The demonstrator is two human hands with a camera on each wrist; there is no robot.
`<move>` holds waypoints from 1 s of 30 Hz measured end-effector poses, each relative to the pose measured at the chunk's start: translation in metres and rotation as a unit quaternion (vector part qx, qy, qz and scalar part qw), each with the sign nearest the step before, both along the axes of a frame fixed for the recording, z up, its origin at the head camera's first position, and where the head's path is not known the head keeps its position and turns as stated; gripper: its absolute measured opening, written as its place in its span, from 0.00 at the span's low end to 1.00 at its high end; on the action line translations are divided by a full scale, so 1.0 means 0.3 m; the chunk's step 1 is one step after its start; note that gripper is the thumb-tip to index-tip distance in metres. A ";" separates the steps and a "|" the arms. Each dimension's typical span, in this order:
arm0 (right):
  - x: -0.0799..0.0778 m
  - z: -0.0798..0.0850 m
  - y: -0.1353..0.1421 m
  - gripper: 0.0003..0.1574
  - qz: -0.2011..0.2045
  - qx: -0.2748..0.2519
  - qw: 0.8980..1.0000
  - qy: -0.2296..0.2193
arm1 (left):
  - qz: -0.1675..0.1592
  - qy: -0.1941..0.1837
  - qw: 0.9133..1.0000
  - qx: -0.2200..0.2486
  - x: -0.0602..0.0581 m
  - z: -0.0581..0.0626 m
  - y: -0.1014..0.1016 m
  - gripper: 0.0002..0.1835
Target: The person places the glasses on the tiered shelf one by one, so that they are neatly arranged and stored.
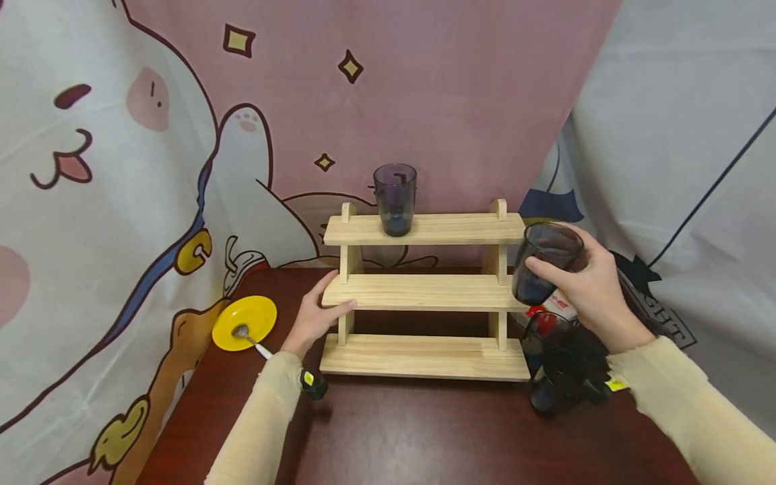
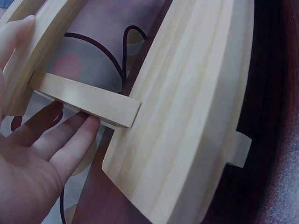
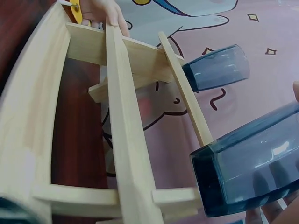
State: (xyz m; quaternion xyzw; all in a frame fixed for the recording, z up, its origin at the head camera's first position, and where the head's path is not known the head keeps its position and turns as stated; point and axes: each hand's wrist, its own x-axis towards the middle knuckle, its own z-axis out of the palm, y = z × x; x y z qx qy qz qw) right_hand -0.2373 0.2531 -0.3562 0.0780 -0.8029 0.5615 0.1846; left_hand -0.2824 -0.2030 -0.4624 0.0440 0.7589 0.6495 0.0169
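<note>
Tinted tumbler [image 1: 533,286] is grasped round its side wall by the right hand [image 1: 591,286], presumably so that its base is left free, beside the right end of the wooden rack [image 1: 418,293]. The middle shelf's left end is gripped by the left hand [image 1: 315,320], apparently for steadiness. Above, a second tumbler [image 1: 395,199] is supported upright on the top shelf.

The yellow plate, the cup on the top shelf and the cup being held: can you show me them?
Yellow plate [image 1: 257,314]: head view, on its bare inside.
Upper cup [image 1: 396,201]: head view, middle of its side.
Held cup [image 3: 250,161]: right wrist view, middle of its side.
</note>
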 end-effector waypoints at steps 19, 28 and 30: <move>-0.266 0.130 -0.236 0.47 0.023 0.000 1.000 0.002 | 0.003 0.002 1.000 -0.024 0.002 0.008 0.001 0.48; -0.354 0.145 -0.325 0.51 0.038 -0.041 0.998 -0.020 | 0.006 0.000 1.000 -0.024 -0.002 0.001 -0.003 0.48; -0.370 0.145 -0.340 0.51 0.045 -0.043 0.998 -0.022 | 0.007 0.001 1.000 -0.024 -0.001 0.000 -0.003 0.48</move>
